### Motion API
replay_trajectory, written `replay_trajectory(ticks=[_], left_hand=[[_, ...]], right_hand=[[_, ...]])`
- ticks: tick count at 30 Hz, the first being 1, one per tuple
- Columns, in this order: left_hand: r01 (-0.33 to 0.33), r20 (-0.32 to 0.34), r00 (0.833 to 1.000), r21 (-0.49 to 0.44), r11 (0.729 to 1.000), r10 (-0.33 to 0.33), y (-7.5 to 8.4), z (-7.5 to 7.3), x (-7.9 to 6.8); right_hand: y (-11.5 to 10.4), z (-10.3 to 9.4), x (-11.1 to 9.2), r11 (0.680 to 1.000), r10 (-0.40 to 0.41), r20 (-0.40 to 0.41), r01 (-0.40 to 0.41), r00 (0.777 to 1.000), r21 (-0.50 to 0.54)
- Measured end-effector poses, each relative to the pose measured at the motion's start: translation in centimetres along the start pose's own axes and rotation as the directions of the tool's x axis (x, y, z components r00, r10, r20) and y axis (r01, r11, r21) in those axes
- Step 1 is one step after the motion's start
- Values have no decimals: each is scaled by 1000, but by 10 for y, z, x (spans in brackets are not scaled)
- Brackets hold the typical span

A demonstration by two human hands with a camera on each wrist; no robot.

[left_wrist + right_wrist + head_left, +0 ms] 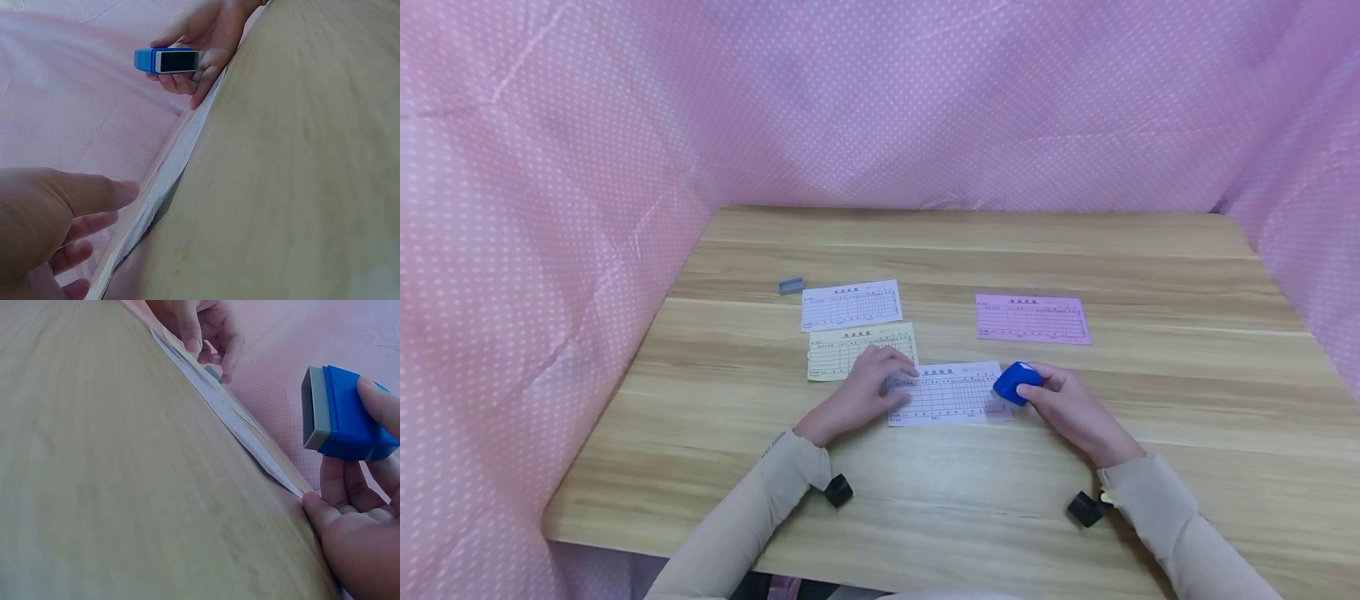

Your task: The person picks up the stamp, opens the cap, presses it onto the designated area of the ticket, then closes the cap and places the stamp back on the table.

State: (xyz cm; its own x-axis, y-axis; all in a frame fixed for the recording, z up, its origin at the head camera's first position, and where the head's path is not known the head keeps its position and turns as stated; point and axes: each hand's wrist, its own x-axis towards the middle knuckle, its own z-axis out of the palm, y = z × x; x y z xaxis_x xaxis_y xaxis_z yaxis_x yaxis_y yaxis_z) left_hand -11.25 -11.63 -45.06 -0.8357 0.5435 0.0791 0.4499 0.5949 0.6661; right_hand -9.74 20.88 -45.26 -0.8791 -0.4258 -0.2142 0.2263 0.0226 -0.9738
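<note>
My right hand (pixel 1078 412) grips a blue self-inking stamp (pixel 1018 383) above the right end of a white printed form (pixel 955 400). In the left wrist view the stamp's dark face, framed in light grey, points sideways toward the left hand. A lower finger of the right hand is right at the form's edge in the right wrist view. Over the form's left end, my left hand (pixel 861 396) has relaxed, spread fingers and holds nothing. It partly covers a yellow form (pixel 827 354) behind it.
Farther back lie another white form (pixel 850 307) and, beside it, a small grey rectangular piece (pixel 791 286). A pink form (pixel 1033 319) is at the right. The wooden tabletop (pixel 1187 333) is enclosed by pink dotted cloth (pixel 925 108) at the back and sides.
</note>
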Motion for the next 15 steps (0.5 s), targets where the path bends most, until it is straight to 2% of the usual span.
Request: replay_trajectory(ticks=[5,15], left_hand=[[73,-41,997,64,995,-71,0,-2,1],[159,-43,987,142,977,-154,1,-2,1]], right_hand=[[0,0,0,1000,2,-3,-2,1000,-18],[1,-1,1,1000,-5,6,5,1000,13]])
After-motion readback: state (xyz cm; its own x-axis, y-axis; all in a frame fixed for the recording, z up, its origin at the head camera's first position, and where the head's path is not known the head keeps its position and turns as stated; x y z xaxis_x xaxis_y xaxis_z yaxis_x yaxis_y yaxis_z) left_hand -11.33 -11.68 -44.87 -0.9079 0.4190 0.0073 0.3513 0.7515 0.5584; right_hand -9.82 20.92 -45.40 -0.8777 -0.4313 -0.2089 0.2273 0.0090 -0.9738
